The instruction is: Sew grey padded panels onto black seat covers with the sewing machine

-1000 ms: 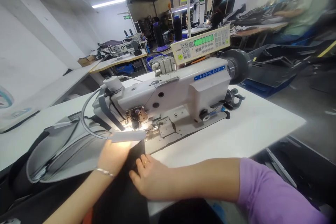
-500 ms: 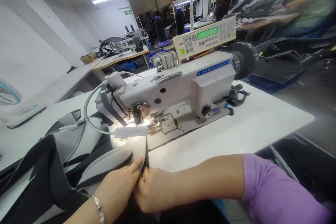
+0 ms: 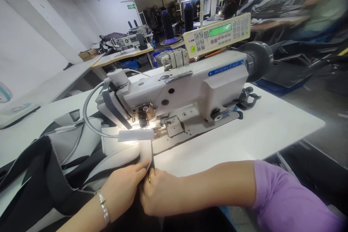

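Observation:
A black and light-grey piece of fabric (image 3: 51, 174) lies bunched on the left of the table, and its edge runs up under the head of a sewing machine (image 3: 185, 90). My left hand (image 3: 123, 185) pinches that edge, index finger pointing along it toward the needle area. Close against it, my right hand (image 3: 160, 192) is closed on the same edge lower down, a gold ring on one finger. A small lamp (image 3: 136, 135) on a bent metal neck lights the cloth at the presser foot. The lamp bar hides part of the needle area.
The white tabletop (image 3: 231, 145) stretches right of the machine. A control panel (image 3: 217, 34) is mounted above the machine arm, with black thread cones (image 3: 168, 27) behind. Other sewing tables (image 3: 122, 58) stand farther back. A blurred person (image 3: 326, 11) sits at the far right.
The fabric's folds and edge have shifted slightly, and the view has moved a little. Both hands stay on the edge, nearly in place.

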Demonstrator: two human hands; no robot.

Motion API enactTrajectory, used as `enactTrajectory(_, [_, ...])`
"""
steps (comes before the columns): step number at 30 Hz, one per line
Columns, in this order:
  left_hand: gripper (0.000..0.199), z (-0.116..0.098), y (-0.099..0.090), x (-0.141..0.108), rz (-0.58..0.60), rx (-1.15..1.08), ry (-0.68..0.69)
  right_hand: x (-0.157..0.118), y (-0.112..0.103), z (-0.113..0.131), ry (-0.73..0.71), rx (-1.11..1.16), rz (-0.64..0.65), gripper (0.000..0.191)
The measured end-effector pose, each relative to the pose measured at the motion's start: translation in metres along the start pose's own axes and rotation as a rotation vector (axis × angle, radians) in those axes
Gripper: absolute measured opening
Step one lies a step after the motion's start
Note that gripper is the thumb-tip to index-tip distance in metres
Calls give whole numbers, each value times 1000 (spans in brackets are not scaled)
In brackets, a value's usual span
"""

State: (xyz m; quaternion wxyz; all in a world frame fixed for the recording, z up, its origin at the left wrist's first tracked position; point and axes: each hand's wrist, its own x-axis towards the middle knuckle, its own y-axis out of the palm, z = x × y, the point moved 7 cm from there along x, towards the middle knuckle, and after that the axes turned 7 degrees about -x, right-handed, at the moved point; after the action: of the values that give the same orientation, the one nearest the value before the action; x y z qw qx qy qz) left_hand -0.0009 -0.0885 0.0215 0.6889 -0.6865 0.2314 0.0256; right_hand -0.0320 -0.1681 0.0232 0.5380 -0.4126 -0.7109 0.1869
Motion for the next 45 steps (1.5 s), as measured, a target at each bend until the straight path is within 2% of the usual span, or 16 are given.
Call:
enactTrajectory(6, [59, -1, -4, 5, 62, 57, -41, 1, 3, -6, 14, -37, 19, 13])
enactTrajectory(21, [60, 13, -6, 19, -83, 42, -46, -1, 5, -19, 46, -9, 31, 14])
enactTrajectory(29, [54, 29, -13, 28, -148, -71, -15, 2, 25, -36, 89, 71, 194, 16])
enactTrajectory(37, [56, 31, -12, 34, -195, -75, -21, 0, 40, -45, 111, 62, 179, 20])
enactTrajectory(40, [56, 34, -11, 37, -212, -61, -38, 1, 44, -46, 117, 47, 208, 22])
enactTrajectory(45, [55, 37, -10, 45, -291, 0, -53, 2, 52, -55, 202, 87, 251, 22])
